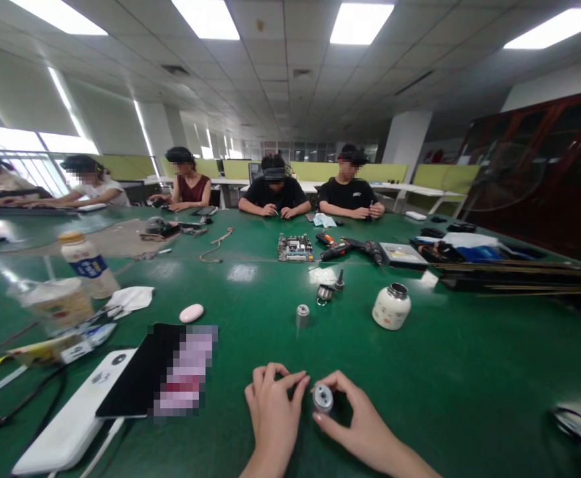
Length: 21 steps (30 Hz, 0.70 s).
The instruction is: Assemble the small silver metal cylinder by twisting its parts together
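Observation:
Between the thumb and fingers of my right hand (364, 425) is a short silvery metal cylinder (323, 399), held upright with its round end facing up. Small holes or dark spots show on that end. My left hand (275, 408) is close beside it on the left, thumb and forefinger pinched together at the tips. Whatever the pinch holds, if anything, is too small to make out. A similar metal cylinder (303, 317) stands on the green table (444, 378) beyond my hands. Behind it lie a small round metal piece with a ring (325, 294) and a dark pointed part (339, 281).
On the right stands a cream jar (392, 309) without a lid. A pink oval case (191, 313), a dark tablet or phone (141, 368) and a white power bank (74, 418) lie left. Farther back are a circuit board (295, 247), power drills (364, 249) and several seated people.

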### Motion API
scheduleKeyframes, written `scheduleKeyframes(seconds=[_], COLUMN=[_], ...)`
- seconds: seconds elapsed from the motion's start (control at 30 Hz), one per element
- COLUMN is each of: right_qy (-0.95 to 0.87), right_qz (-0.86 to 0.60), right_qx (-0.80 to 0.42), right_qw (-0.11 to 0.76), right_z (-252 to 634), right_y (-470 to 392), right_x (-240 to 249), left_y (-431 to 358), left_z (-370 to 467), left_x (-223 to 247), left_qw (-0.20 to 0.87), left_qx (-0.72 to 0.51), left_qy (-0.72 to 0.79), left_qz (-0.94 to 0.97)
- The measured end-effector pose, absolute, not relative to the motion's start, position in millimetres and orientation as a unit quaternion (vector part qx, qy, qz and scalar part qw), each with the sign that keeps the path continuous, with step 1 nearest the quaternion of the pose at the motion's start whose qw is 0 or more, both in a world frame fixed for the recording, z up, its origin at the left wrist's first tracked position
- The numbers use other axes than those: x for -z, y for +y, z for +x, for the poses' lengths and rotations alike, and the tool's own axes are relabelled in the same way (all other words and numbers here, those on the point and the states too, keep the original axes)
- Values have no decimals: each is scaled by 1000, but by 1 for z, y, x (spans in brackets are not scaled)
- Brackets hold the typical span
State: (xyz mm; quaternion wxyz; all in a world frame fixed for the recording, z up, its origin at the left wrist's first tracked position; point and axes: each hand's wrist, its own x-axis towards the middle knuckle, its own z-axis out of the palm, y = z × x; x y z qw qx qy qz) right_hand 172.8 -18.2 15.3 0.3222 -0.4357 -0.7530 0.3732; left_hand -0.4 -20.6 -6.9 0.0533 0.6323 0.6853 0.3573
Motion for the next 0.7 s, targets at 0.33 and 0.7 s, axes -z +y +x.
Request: scheduleKeyframes(seconds=[0.33,0.7], right_qy=[-755,-765], right_qz=[-440,-420], right_qx=[-359,-351], right_qw=[329,339], right_z=[171,171], right_y=[-17,-18], right_x=[-12,-13], left_y=[-24,-31], left_z=[4,7], left_x=[-2,-12], left_qw=[9,78], left_qx=[-497,-495], left_qy=[548,463], left_qz=[673,731])
